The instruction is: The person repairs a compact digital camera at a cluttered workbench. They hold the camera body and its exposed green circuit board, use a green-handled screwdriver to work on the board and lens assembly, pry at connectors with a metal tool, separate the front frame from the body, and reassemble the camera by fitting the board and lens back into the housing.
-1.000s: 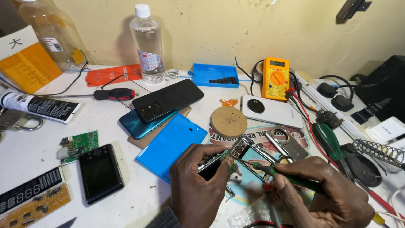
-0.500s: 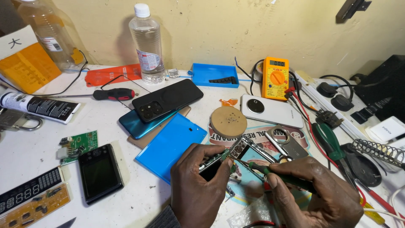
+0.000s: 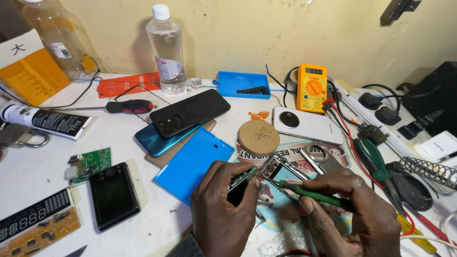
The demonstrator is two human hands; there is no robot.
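My left hand grips a small opened phone body with its circuit board exposed, holding it tilted above the table near the front edge. My right hand is closed around a green-handled tool; its thin metal tip touches the board's top left corner. A blue phone back cover lies just left of my left hand. Behind it a black phone rests on a teal phone.
A round wooden disc, a white phone, an orange multimeter, a blue tray, a water bottle, a red-handled screwdriver, a green circuit board, a black screen module, green pliers and a power strip crowd the white table.
My right hand has shifted slightly left, bringing the tool tip from the lower part of the board up to its top corner. My left hand has kept hold of the phone body.
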